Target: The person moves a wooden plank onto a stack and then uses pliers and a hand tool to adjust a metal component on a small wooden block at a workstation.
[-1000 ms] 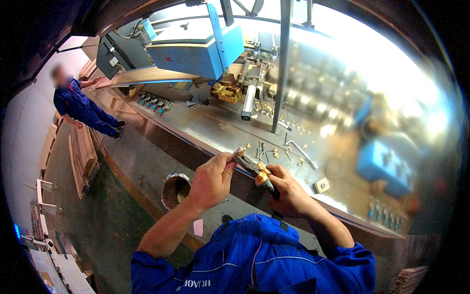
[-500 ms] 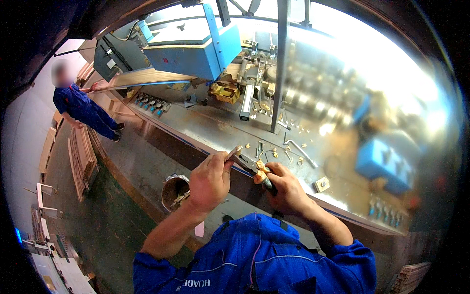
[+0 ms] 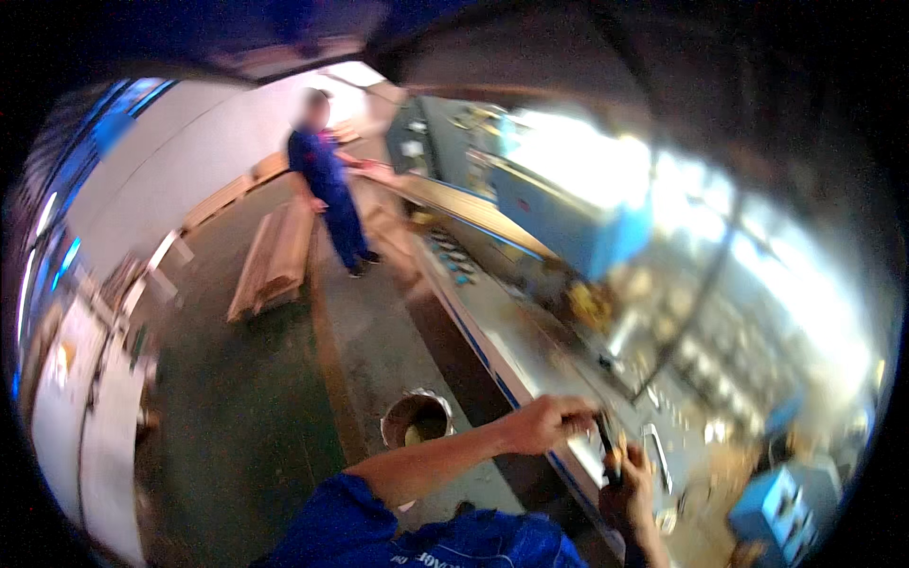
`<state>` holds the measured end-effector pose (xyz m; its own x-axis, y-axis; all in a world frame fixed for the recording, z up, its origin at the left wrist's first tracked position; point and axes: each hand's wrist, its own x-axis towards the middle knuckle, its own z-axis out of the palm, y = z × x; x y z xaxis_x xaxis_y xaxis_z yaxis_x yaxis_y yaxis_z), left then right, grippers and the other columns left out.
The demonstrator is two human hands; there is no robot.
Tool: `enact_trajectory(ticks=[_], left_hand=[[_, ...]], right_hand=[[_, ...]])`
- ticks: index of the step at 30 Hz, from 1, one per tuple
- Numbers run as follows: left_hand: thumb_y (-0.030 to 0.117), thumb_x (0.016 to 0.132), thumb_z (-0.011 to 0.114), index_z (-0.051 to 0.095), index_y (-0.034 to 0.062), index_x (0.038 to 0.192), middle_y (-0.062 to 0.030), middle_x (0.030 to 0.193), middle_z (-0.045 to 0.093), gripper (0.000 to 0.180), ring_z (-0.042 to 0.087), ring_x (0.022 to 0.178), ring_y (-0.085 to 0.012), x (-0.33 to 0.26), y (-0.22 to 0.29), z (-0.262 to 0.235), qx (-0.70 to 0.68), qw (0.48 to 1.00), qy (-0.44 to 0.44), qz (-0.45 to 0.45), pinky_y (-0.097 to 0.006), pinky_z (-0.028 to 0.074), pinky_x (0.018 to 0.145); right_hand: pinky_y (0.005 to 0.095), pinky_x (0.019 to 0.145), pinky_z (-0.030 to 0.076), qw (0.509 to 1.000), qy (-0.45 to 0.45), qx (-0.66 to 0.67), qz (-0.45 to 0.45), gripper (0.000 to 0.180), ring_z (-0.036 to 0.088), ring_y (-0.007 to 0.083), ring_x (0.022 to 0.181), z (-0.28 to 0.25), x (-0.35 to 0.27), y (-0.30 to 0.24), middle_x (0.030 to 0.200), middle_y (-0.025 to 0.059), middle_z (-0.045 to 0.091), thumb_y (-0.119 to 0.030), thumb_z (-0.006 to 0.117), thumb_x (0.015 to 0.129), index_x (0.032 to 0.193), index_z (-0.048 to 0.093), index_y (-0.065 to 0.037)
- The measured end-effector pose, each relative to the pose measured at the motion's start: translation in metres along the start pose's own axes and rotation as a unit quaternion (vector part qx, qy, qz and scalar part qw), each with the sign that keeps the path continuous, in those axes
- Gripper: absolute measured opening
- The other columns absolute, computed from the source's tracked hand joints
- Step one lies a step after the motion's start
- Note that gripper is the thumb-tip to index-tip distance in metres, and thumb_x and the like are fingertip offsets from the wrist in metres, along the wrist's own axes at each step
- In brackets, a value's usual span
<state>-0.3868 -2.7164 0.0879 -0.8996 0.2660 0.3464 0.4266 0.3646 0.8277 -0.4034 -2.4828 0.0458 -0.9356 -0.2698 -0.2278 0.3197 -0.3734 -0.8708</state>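
Over the edge of a metal machine bed [image 3: 525, 352], both my hands are together at the lower right. My right hand [image 3: 632, 494] is wrapped round a pair of pliers [image 3: 608, 437], whose dark jaws point up and away from me. Close to the jaws, my left hand [image 3: 542, 424] has its fingers pinched together. Whatever lies in that pinch is hidden and smeared by motion. Beyond my right hand, a bent L-shaped hex key [image 3: 655, 456] rests on the bed.
A large blue machine housing [image 3: 559, 216] overhangs the bed. On the floor left of my forearm stands a bucket [image 3: 390, 418]. Farther off are a person in blue workwear [image 3: 327, 180] and a stack of boards [image 3: 275, 256]. A blue block [image 3: 769, 511] sits at the right.
My view has swung to the left, so the hands and pliers now appear lower and farther right. The right hand keeps hold of the pliers; the left hand stays beside the jaws.
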Motion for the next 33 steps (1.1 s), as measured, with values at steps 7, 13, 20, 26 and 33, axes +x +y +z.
enact_trajectory(ticks=[7,13,20,26,33], left_hand=[[0.067,0.098,0.045,0.060,0.0084,0.104,0.0036,0.067,0.050,0.061,0.044,0.052,-0.0045,-0.022,-0.042,0.001,-0.431,0.852,-0.212,-0.211,-0.021,0.031,0.042],[0.060,0.101,0.048,0.060,0.0093,0.099,0.0068,0.065,0.044,0.052,0.035,0.051,-0.0024,-0.023,-0.045,0.009,-0.378,0.898,-0.107,-0.197,-0.021,0.026,0.045],[0.047,0.108,0.041,0.060,0.0044,0.088,-0.0003,0.063,0.050,0.050,0.048,0.059,-0.0203,-0.010,-0.034,0.025,-0.107,0.987,0.116,-0.031,-0.036,0.042,0.059],[0.037,0.109,0.038,0.060,0.0029,0.102,-0.0199,0.075,0.058,0.041,0.063,0.076,-0.0378,-0.004,-0.041,0.031,0.114,0.973,0.149,-0.135,-0.048,0.047,0.067],[0.045,0.108,0.034,0.063,0.0007,0.096,-0.0282,0.083,0.066,0.054,0.065,0.082,-0.0488,0.014,-0.051,0.044,0.107,0.934,0.133,-0.315,-0.054,0.051,0.069]], right_hand=[[0.0459,0.078,0.047,0.799,-0.234,-0.477,-0.281,0.015,0.057,0.0396,0.090,-0.023,-0.004,0.003,0.094,0.0177,0.057,0.004,0.047,0.086,0.093,0.059,-0.001],[0.0483,0.077,0.050,0.770,-0.243,-0.524,-0.270,0.060,0.057,0.0417,0.090,-0.018,0.002,0.009,0.094,0.0181,0.057,0.008,0.047,0.071,0.129,0.053,-0.006],[0.0537,0.082,0.048,0.827,-0.175,-0.500,-0.188,0.052,0.056,0.0442,0.091,0.000,0.000,0.004,0.106,0.0221,0.058,0.005,0.051,0.077,0.127,0.054,-0.008],[0.0431,0.077,0.046,0.757,-0.081,-0.549,-0.343,0.035,0.054,0.0392,0.093,0.015,0.008,0.015,0.092,0.0184,0.055,0.011,0.047,0.062,0.092,0.059,-0.001],[0.0438,0.087,0.048,0.980,-0.023,-0.142,-0.137,0.024,0.059,0.0300,0.104,0.008,0.042,0.049,0.109,0.0167,0.062,-0.011,0.065,0.088,0.108,0.062,0.001]])
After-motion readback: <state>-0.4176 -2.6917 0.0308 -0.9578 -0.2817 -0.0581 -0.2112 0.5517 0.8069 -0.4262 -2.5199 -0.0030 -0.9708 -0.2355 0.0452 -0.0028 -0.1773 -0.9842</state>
